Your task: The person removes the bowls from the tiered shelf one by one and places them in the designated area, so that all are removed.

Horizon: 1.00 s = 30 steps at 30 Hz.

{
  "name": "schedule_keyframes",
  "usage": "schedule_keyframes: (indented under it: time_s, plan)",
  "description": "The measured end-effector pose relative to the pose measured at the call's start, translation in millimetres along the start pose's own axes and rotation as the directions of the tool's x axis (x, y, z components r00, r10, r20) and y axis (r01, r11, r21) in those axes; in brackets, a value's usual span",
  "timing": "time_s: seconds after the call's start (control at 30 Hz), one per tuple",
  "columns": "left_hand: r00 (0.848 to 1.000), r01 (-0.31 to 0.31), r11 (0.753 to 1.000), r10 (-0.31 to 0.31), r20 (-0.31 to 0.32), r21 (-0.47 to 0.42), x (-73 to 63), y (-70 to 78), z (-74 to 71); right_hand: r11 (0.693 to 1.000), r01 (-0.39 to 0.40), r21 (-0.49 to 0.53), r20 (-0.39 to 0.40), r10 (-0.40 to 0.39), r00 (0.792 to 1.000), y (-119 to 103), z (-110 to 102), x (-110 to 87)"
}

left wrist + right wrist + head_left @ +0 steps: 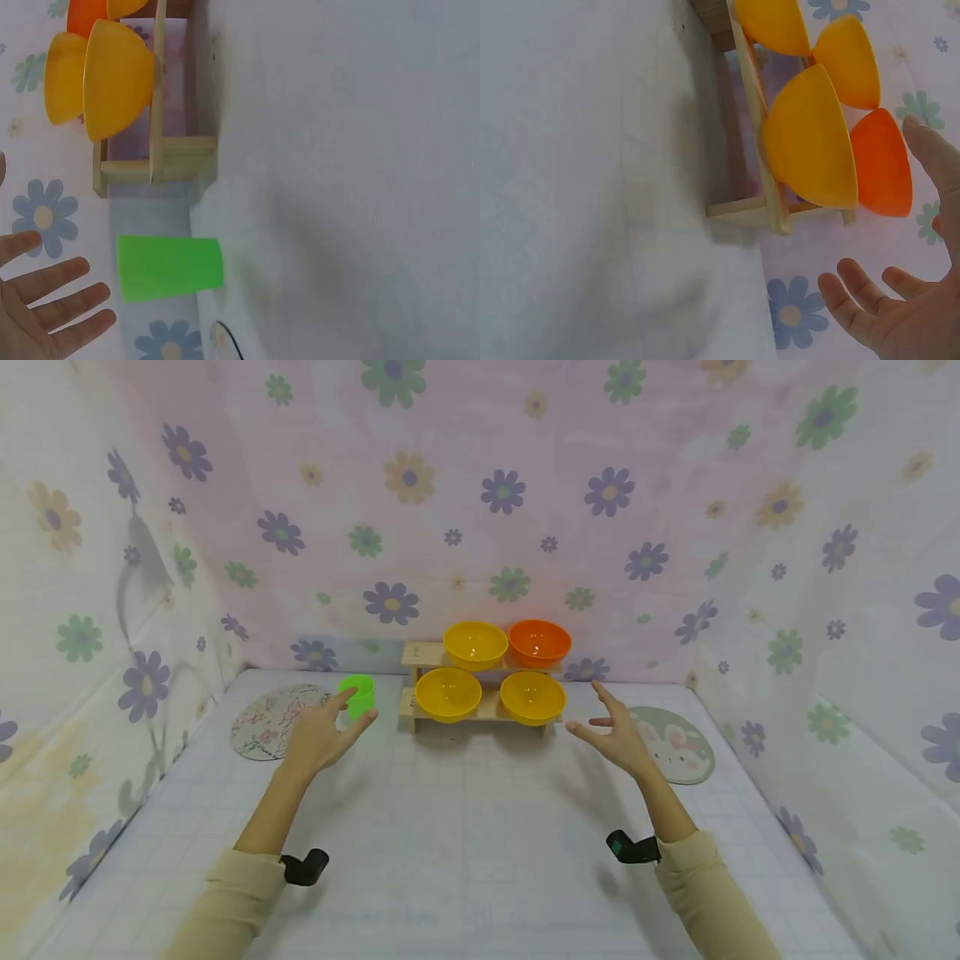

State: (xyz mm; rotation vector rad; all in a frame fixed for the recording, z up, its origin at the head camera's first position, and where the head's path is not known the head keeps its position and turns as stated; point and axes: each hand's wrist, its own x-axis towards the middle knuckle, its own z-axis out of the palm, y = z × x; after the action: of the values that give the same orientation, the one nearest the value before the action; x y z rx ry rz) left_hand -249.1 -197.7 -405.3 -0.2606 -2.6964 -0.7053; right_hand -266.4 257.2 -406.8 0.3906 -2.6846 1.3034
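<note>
- Bowls (pixel 447 695), three yellow and one orange, sit at twelve o'clock on a two-step wooden rack (pixel 422 656), between the person's hands and touched by neither.
- Left hand (pixel 318 735), at eleven, spreads wide and holds nothing; the green cup (pixel 363 700) stands just beyond it, and a careless sideways sweep could tip that slightly tapered, light-looking tumbler.
- Right hand (pixel 618 735), at one, is also wide and holding nothing; should it catch a flared rim, the front right bowl (pixel 532 700) might skid off.
- All four bowls look like smooth, glossy plastic, so a one-sided grip could slip.
- Pale, straight-edged timber makes up the rack; one knock might jolt everything on it.
- Farther out lie flat, rounded mats: a flower-patterned mat (pixel 258 722) at ten, a rabbit-faced mat (pixel 690 752) at two.
</note>
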Motion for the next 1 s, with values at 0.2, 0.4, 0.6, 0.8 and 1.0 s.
schedule_keyframes:
  time_s: [0.2,0.4,0.6,0.8,1.0]
  plan:
    - [0.998,-0.043,0.981,0.034,-0.052,-0.190,7.8,4.6,32.4,0.988,-0.090,0.127,0.037,0.085,0.996,6.5,19.6,5.6]
    - [1.000,-0.003,0.910,-0.006,-0.021,-0.414,17.1,8.7,63.3,0.957,-0.105,0.270,0.047,0.095,0.994,11.5,36.4,12.3]
    - [0.993,0.068,0.841,-0.111,-0.048,-0.537,21.8,12.1,88.9,0.928,-0.058,0.369,0.049,0.043,0.998,1.4,47.0,16.5]
    - [0.969,0.148,0.741,-0.240,-0.052,-0.655,25.5,10.6,109.9,0.910,-0.052,0.412,0.048,0.035,0.998,-8.1,56.7,17.0]
    - [0.957,0.198,0.717,-0.288,-0.025,-0.668,29.0,10.4,123.0,0.900,-0.048,0.433,0.032,0.037,0.999,-5.8,60.4,19.7]
